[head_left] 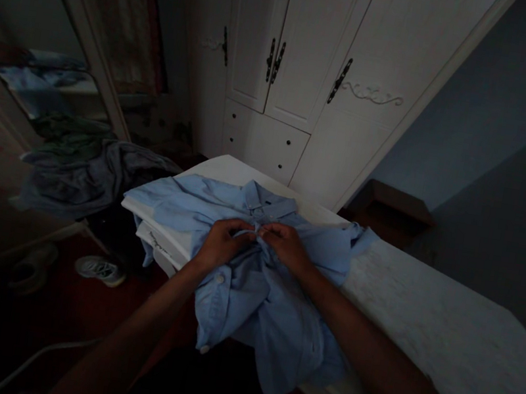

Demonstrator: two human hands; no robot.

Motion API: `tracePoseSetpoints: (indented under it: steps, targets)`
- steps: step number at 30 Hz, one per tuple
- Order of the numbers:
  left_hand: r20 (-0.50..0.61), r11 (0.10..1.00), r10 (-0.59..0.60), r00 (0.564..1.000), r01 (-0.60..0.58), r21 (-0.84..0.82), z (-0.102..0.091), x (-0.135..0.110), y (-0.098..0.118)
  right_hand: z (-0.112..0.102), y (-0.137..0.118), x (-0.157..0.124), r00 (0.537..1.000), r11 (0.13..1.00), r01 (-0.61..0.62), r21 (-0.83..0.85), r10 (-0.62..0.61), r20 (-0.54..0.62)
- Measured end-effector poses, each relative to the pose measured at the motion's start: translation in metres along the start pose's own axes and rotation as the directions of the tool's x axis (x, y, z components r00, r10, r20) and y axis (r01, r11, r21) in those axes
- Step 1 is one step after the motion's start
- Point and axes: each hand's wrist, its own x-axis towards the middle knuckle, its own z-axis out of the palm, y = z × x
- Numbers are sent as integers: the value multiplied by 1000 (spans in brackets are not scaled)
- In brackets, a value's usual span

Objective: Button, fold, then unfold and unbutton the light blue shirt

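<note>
A light blue button-up shirt (276,305) lies spread over a white marbled tabletop, its collar pointing away from me and its lower part hanging over the near edge. Both hands meet at the front placket just below the collar. My left hand (226,241) pinches the cloth from the left side. From the right, my right hand (285,244) pinches the placket close beside it. Whether a button sits between the fingertips is too small and dark to make out. One cuff with a pale button droops toward me, left of centre.
The white tabletop (429,310) stretches away to the right. Behind it stands a white wardrobe (262,137) with dark handles. Grey clothes (96,177) are heaped at the left, near a mirror (50,57). A sneaker (99,269) rests on the red floor. A brown cabinet (395,201) is at the back right.
</note>
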Motion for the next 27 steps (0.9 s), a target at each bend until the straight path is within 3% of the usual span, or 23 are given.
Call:
tracePoseSetpoints:
  steps: [12,17,23,27]
  targets:
    - [-27,948,-59,998,48,-315,-5,-3,1,6,-10,-2,991,939,-134,316,133,25]
    - [-34,922,68,997,-76,-379,-13,-13,2,-1,-3,7,965,850,-166,499,245,-96]
    - [-60,954,0,998,-18,-300,-17,-20,2,-29,-6,6,965,917,-252,310,214,152]
    - [62,993,66,996,-72,94,-23,-29,10,-65,-20,-1,910,987,-158,35,131,394]
